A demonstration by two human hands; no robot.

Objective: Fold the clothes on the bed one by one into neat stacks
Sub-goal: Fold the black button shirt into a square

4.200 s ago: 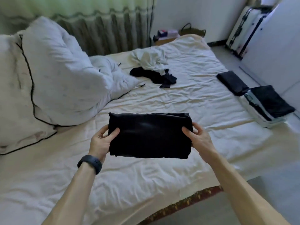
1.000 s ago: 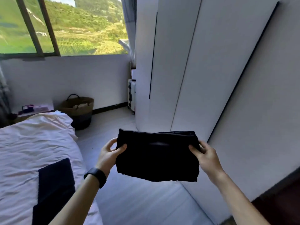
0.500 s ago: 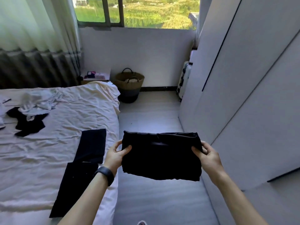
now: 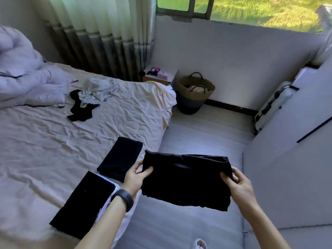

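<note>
while both hands hold it, one folded black garment [image 4: 185, 180] hangs at lower centre of the frame, over the floor just beside the bed [image 4: 45, 141]. left hand [image 4: 136, 178] and right hand [image 4: 239, 186] each pinch one upper corner, fingers [image 4: 227, 177] clamped on the cloth. one wristband [image 4: 124, 197] circles the left wrist. two folded lots lie on the bed at lower left: one black folded piece [image 4: 120, 159] and one stack [image 4: 82, 203], black on top, pale beneath. two loose items, one white garment [image 4: 97, 92] and one black garment [image 4: 80, 108], lie crumpled at upper left beside one duvet [image 4: 23, 72]. one basket [image 4: 195, 92] and one suitcase [image 4: 273, 105] stand on the floor. small boxes [image 4: 158, 71] at upper centre are too blurred to read.
</note>
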